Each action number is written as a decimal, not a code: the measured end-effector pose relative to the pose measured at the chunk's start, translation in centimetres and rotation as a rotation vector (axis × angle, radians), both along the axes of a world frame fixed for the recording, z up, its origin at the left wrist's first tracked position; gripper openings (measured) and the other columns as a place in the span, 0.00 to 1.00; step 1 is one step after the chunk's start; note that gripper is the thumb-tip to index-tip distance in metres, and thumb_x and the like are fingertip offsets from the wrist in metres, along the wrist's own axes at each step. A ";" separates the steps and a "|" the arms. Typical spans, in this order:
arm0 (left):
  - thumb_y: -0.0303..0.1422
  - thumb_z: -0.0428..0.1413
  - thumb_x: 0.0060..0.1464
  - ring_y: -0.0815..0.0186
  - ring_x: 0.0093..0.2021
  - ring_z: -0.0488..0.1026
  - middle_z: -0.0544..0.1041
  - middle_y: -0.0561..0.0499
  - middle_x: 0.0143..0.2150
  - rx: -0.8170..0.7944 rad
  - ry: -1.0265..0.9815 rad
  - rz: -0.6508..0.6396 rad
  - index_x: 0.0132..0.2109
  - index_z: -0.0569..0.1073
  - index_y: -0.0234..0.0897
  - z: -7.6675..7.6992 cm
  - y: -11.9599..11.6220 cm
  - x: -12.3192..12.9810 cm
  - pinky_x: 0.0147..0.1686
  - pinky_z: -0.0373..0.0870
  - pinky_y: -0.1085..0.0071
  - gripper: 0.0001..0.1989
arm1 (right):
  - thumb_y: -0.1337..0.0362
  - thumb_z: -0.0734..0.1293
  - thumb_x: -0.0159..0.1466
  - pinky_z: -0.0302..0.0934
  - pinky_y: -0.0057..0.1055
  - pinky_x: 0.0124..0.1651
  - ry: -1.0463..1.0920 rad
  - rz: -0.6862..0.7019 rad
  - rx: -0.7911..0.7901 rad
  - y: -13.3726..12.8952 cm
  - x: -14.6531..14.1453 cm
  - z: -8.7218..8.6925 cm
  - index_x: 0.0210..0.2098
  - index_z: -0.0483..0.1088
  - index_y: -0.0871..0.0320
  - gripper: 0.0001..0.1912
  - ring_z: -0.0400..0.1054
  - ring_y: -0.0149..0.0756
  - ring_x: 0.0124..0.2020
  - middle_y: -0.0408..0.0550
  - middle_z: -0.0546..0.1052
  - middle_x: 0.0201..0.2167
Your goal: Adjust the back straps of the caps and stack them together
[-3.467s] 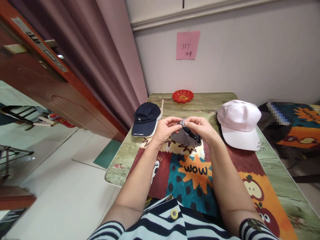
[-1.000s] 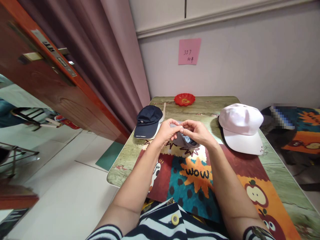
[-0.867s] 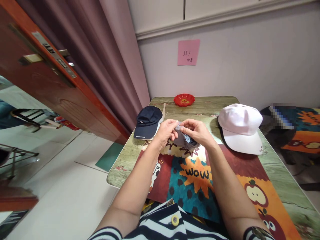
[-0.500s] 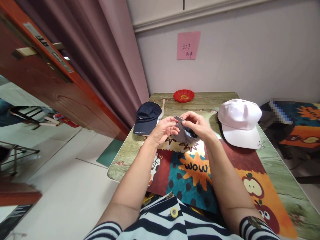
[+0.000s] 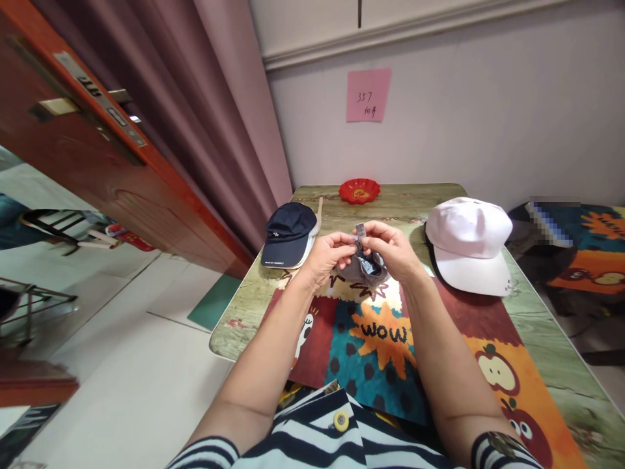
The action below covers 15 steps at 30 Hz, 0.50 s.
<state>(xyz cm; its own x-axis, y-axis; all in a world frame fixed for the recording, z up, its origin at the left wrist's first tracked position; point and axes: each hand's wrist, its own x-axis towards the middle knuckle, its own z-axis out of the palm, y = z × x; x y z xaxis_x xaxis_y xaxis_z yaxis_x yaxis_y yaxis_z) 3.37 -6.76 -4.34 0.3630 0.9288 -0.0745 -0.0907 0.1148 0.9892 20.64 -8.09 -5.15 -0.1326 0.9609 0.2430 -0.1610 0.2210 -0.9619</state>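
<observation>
A dark grey cap (image 5: 364, 268) is held between both hands over the middle of the table, its inside partly showing. My left hand (image 5: 329, 256) pinches the cap's strap at its near end. My right hand (image 5: 390, 246) grips the strap's other side with thumb and forefinger, and a short grey strap end (image 5: 361, 230) sticks up between the hands. To the left lies a navy cap (image 5: 290, 228) on top of a lighter one. A white cap (image 5: 469, 234) sits at the right with small rings on its brim.
A red scalloped dish (image 5: 360, 191) stands at the table's back. A colourful mat (image 5: 375, 352) covers the near part of the wooden-patterned table (image 5: 541, 332). An open door (image 5: 161, 189) and a curtain are on the left.
The strap end now points upward instead of lying slanted. My left fingers have moved right, closer to my right hand, and closed on the strap. The view has shifted slightly.
</observation>
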 end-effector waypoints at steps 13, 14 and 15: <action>0.33 0.69 0.43 0.79 0.20 0.65 0.76 0.52 0.29 -0.051 -0.045 -0.016 0.36 0.76 0.31 0.3 -0.3 0.1 0.20 0.61 0.80 0.14 | 0.47 0.77 0.55 0.63 0.28 0.29 0.171 0.004 -0.101 -0.2 -0.2 0.3 0.33 0.73 0.54 0.19 0.63 0.28 0.24 0.40 0.71 0.26; 0.34 0.69 0.43 0.79 0.19 0.65 0.76 0.52 0.29 -0.045 -0.047 -0.011 0.36 0.76 0.32 0.3 -0.3 0.1 0.19 0.61 0.80 0.15 | 0.46 0.76 0.55 0.63 0.28 0.29 0.181 0.008 -0.107 -0.3 -0.2 0.4 0.32 0.72 0.55 0.20 0.63 0.28 0.24 0.41 0.71 0.27; 0.35 0.70 0.43 0.79 0.19 0.65 0.75 0.53 0.28 -0.038 -0.051 -0.003 0.35 0.75 0.32 0.3 -0.4 0.1 0.19 0.61 0.80 0.16 | 0.46 0.76 0.54 0.64 0.28 0.28 0.183 0.012 -0.115 -0.3 -0.1 0.5 0.30 0.72 0.55 0.20 0.63 0.28 0.24 0.42 0.72 0.27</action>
